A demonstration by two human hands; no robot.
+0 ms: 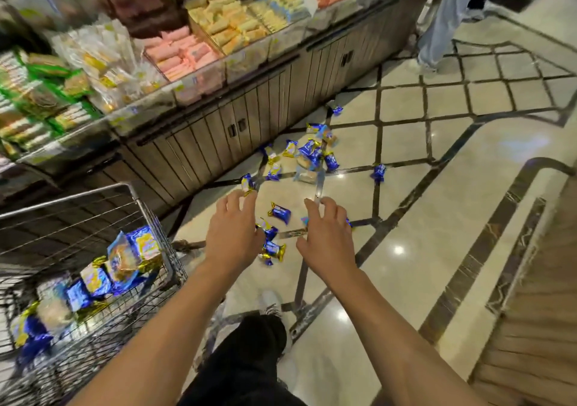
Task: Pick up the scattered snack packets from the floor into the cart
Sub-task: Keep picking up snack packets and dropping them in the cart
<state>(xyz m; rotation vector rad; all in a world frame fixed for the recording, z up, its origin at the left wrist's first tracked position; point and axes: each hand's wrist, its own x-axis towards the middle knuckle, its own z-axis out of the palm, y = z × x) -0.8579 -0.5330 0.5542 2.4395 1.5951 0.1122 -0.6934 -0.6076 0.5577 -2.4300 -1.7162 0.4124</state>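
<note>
Partway through, by the look of it. Already lying in the silver wire shopping cart (150, 218) at lower left: a heap of blue-and-gold foil snack packets (125, 259), piled along the basket floor. Still scattered on the glossy cream marble floor with dark diamond inlay (406, 249): well over a dozen more of the same blue-and-gold packets, thickest in a cluster (307, 153) near the foot of the wood-panelled display counter (218, 131), with a few strays farther out toward the right and one up by the counter base. Nearest to reach: three or four loose packets (279, 212) between and just beyond the hands. Probably more than half of the job left.

Both arms stretched forward and down over the floor, palms down. Left hand (232, 234) empty, fingers spread and lightly curved, holding nothing, tips close to a packet (248, 184) but contact unclear. Right hand (324, 240) likewise empty and splayed, hovering over the near packets, partly covering one. Beyond, a bystander's jeans-clad legs (443, 15).
</note>
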